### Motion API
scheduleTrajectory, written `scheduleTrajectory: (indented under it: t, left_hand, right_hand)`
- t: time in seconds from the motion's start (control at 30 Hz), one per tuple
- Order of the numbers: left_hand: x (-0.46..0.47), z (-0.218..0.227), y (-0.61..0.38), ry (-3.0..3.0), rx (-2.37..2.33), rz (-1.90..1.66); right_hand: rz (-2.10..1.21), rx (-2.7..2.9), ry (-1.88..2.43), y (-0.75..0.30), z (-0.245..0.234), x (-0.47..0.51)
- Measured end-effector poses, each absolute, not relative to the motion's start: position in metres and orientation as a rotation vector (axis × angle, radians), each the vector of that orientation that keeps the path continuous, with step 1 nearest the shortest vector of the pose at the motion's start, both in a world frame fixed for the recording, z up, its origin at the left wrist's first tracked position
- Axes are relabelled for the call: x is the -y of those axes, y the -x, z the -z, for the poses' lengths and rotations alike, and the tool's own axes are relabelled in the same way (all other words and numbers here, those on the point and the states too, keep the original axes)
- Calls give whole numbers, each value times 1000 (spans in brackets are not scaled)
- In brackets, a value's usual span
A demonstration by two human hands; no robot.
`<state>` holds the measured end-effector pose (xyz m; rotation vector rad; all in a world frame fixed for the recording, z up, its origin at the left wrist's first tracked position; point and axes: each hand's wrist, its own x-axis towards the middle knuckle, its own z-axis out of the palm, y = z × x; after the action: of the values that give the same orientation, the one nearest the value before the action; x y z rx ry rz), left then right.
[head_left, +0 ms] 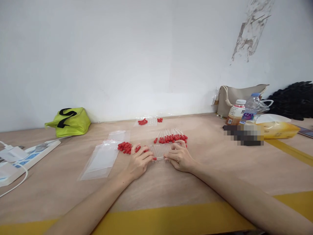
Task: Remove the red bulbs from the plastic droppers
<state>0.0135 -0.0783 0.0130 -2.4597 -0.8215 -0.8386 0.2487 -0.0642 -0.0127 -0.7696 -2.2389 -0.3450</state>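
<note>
Red rubber bulbs and thin clear tubes, like dropper parts, lie around both hands. My left hand (140, 163) pinches a red bulb (154, 159), which meets the end of a clear tube (160, 158). The tube's other end sits between the fingers of my right hand (180, 157). Beneath and behind it lies a row of loose clear tubes (157, 150). A pile of red bulbs (124, 147) is beside my left hand. Just beyond my right hand, several droppers with red bulbs (168, 138) lie side by side, bulbs toward me.
Clear plastic bags (102, 160) lie left of the bulbs. By the wall is another bag with red-bulbed droppers (152, 122). A green bag (72, 122) and a power strip (31, 160) stand left. Bottles (236, 112) and a yellow tissue pack (278, 129) are right.
</note>
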Motion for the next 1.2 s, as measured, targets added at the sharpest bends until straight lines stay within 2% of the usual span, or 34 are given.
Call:
scheduleTrajectory:
  t: [0.07, 0.2, 0.27, 0.53, 0.93, 1.2]
  left_hand:
    - [75, -19, 4, 2416, 931, 898]
    - [59, -35, 42, 2133, 1321, 1282]
    - [48, -38, 56, 2052, 1476, 1335]
    - [21, -24, 88, 2026, 1855, 1235]
    - [1, -19, 91, 1976, 2126, 1071]
    - [-1, -15, 94, 1992, 2199, 1112]
  right_hand:
    - [323, 2179, 824, -255, 13, 61]
    - [283, 1979, 1025, -263, 12, 52]
    - [273, 1923, 1113, -261, 11, 49]
    - [323, 1904, 1228, -253, 8, 50]
    - [283, 2089, 1121, -251, 10, 52]
    - [261, 2162, 1100, -252, 8, 54]
